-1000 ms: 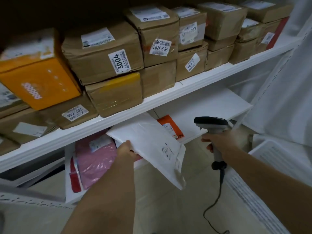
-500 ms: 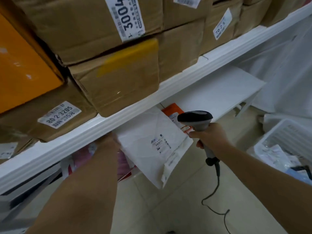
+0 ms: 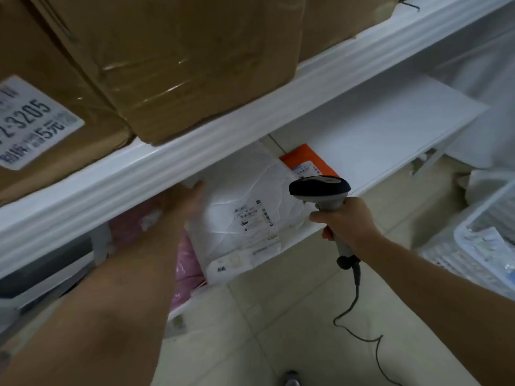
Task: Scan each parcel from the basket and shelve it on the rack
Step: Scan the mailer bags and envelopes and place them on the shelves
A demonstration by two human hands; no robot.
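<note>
While on the lower shelf [image 3: 376, 129], white parcel [image 3: 245, 207] under open left hand [image 3: 185, 200]; right hand [image 3: 345, 221] gripping scanner [image 3: 320, 190].

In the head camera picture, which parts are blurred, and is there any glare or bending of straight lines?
Head view: the left hand and its forearm are smeared by motion; the box label at the left edge is soft but partly readable; tape on the cardboard box shows small glare streaks; the white shelf edge looks slightly bowed by the wide lens; the scanner in the right hand is fairly sharp.
</note>
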